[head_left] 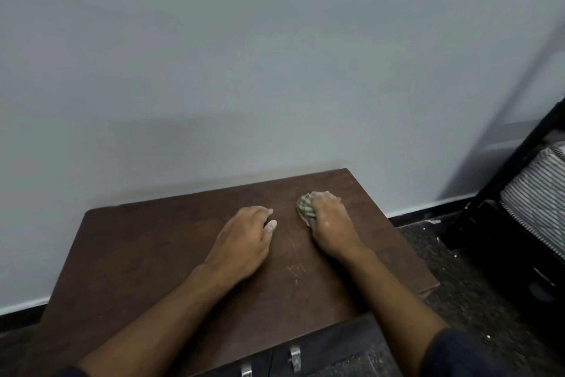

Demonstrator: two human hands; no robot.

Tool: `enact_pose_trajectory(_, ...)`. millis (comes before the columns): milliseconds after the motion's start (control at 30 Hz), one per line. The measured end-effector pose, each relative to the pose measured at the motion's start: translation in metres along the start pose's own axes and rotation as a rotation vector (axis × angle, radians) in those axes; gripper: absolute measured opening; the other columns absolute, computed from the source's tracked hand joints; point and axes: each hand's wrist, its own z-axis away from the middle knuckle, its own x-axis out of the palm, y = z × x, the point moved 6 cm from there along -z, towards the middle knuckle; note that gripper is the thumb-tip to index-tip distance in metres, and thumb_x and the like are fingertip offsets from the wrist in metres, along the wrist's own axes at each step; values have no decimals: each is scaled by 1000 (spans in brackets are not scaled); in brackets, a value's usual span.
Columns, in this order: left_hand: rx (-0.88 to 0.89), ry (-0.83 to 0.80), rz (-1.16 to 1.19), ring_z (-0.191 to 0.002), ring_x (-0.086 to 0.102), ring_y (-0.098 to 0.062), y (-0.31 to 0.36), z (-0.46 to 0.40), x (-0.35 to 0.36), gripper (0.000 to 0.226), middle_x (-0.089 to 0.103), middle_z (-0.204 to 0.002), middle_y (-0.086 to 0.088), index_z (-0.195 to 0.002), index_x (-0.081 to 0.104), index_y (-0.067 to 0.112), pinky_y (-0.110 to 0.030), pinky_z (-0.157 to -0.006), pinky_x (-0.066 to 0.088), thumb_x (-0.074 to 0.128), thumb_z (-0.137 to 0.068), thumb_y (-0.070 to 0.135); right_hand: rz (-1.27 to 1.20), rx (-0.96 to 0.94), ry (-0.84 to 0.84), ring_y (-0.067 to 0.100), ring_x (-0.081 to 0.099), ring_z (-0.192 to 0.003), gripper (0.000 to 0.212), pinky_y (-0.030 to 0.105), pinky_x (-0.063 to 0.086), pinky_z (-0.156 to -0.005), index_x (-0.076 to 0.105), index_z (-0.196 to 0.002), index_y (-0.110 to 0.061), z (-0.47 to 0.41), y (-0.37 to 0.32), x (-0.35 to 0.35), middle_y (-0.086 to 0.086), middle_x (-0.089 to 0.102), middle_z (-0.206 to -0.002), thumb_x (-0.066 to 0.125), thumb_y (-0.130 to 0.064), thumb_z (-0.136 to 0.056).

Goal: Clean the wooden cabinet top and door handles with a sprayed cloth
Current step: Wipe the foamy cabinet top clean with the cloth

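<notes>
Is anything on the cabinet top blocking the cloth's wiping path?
Only the left hand, resting flat on the cabinet top just left of the cloth gripped by the right hand. No other objects are visible on the top.

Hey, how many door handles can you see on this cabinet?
2. One metal door handle sits at the bottom edge, left of centre; the other handle is just right of it. More could be hidden below the frame.
</notes>
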Motion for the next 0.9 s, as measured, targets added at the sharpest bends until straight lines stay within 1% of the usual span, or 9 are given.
enact_pose_trajectory(167, -2, 0, -34, -126, 47, -15, 9, 0, 8, 41, 58, -134, 1, -134, 54, 13, -29, -106, 38, 42, -101, 34, -85, -317, -56, 23, 52, -126, 41, 37, 35, -116, 59, -131, -9, 49, -59, 3, 7, 61, -132, 48, -32, -98)
enact_pose_trajectory(233, 12, -3, -26, -127, 46, -14, 15, 2, 10, 41, 57, -134, 2, -134, 54, 13, -30, -106, 37, 41, -101, 34, -77, -245, -37, 21, 54, -123, 40, 35, 37, -113, 62, -126, -14, 35, -21, -9, 3, 63, -129, 44, -35, -97)
enact_pose_trajectory(367, 46, -5, -11, -128, 45, -11, 29, 12, 15, 43, 55, -136, 4, -137, 51, 16, -28, -107, 36, 40, -101, 37, 29, 117, 39, 34, 57, -99, 33, 47, 46, -93, 62, -111, -7, 16, 66, -36, 11, 62, -108, 49, -31, -93)
enact_pose_trajectory(433, 59, -2, 4, -128, 44, -10, 35, 12, 20, 43, 55, -137, 5, -137, 51, 16, -27, -107, 36, 40, -101, 37, 41, 60, 47, 32, 56, -104, 30, 47, 43, -98, 61, -116, -9, 38, 41, -34, 9, 61, -113, 50, -27, -96)
enact_pose_trajectory(533, 89, -5, 22, -128, 45, -12, 50, 8, 30, 43, 56, -136, 3, -135, 53, 14, -28, -107, 36, 42, -101, 36, -89, -214, -51, 24, 50, -128, 36, 38, 32, -117, 57, -129, -12, 98, -15, -23, 5, 58, -133, 46, -25, -98)
enact_pose_trajectory(600, 117, -11, 26, -127, 46, -13, 61, 6, 36, 42, 57, -135, 3, -135, 54, 14, -28, -107, 36, 43, -101, 36, -88, -292, -77, 17, 44, -135, 37, 34, 27, -121, 55, -134, -16, 113, -10, -32, 1, 55, -139, 50, -21, -98)
enact_pose_trajectory(667, 150, -18, 29, -127, 46, -11, 72, 8, 40, 42, 56, -135, 5, -135, 54, 15, -27, -107, 36, 42, -101, 37, -59, -174, -20, 18, 52, -125, 28, 39, 37, -114, 60, -125, -23, 101, 36, -46, -2, 60, -130, 50, -22, -99)
enact_pose_trajectory(767, 167, -24, 36, -128, 43, -6, 83, 10, 42, 44, 54, -137, 8, -137, 51, 18, -23, -108, 33, 39, -101, 39, 16, 102, 94, 34, 60, -105, 32, 47, 48, -97, 64, -118, -6, 80, 99, -64, 12, 65, -114, 51, -21, -93)
enact_pose_trajectory(900, 176, -35, 47, -129, 42, -6, 91, 7, 47, 44, 53, -138, 9, -138, 50, 18, -22, -108, 32, 38, -101, 40, -2, 16, 113, 24, 54, -115, 26, 35, 37, -110, 61, -122, -13, 104, 53, -54, 4, 61, -121, 49, -18, -99)
